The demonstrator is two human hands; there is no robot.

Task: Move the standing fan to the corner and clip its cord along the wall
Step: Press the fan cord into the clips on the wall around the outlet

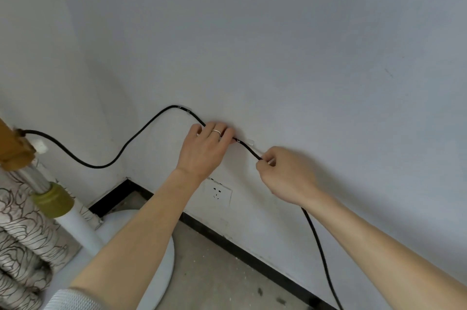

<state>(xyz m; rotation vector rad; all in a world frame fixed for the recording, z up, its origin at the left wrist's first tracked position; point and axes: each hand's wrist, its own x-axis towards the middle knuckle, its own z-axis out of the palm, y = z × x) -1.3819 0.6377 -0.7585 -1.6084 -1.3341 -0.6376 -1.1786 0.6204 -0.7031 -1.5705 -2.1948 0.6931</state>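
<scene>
The standing fan's pole (75,223) with its round white base (161,259) stands in the corner at lower left. Its black cord (126,145) leaves the fan's yellow-brown part, sags, then rises to a small clear clip (187,112) on the white wall. My left hand (207,148), wearing a ring, presses the cord flat against the wall beside a second clear clip (250,142). My right hand (285,173) pinches the cord just right of that clip. From there the cord hangs down to the floor at lower right.
A white wall socket (218,193) sits below my left hand. A black skirting board (252,261) runs along the wall's foot above a bare concrete floor (214,284). A patterned curtain (20,246) hangs at far left beside the fan.
</scene>
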